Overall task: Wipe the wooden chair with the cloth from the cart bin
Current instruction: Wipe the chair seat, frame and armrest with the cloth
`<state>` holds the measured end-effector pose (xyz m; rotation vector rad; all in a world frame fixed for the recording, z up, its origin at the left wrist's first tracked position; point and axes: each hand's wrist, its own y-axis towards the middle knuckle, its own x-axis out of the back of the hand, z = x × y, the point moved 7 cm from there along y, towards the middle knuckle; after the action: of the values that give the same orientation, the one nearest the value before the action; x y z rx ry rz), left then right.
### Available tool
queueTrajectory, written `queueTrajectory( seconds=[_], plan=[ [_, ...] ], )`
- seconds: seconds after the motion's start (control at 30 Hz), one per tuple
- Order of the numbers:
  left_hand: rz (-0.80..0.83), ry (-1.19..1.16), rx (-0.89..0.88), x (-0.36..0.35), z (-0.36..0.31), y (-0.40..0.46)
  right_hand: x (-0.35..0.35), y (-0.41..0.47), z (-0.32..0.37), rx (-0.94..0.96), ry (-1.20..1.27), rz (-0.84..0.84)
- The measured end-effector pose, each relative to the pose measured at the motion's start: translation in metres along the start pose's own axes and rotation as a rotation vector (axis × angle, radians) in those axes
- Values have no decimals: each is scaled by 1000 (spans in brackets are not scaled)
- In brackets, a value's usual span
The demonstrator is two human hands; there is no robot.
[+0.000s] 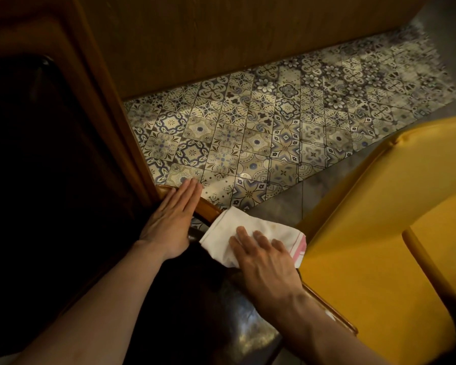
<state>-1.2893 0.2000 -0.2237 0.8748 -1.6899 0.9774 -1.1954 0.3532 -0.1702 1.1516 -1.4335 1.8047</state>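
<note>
A white cloth (pixel 250 233) with a pink stripe at one corner lies draped over the curved rim of a wooden chair (pixel 207 208) with a dark, shiny seat. My right hand (pixel 263 262) presses flat on the cloth, fingers spread, pinning it to the rim. My left hand (pixel 171 219) rests flat on the left part of the same rim, fingers straight and together, holding nothing. The cart bin is out of view.
A dark wooden table edge (pixel 116 101) runs along the left, with deep shadow under it. A yellow upholstered seat (pixel 379 233) stands close on the right. Patterned floor tiles (pixel 261 122) lie ahead, bounded by a wooden panel (pixel 221 35) at the back.
</note>
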Motion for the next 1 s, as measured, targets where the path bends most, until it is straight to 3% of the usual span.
queueTrajectory(
  seconds=[0.63,1.0],
  plan=[
    [1,-43,-58,5,3,0,8,61,32,46,51,-89],
    [13,-40,-47,3,4,1,2,37,20,48,41,-48]
  ],
)
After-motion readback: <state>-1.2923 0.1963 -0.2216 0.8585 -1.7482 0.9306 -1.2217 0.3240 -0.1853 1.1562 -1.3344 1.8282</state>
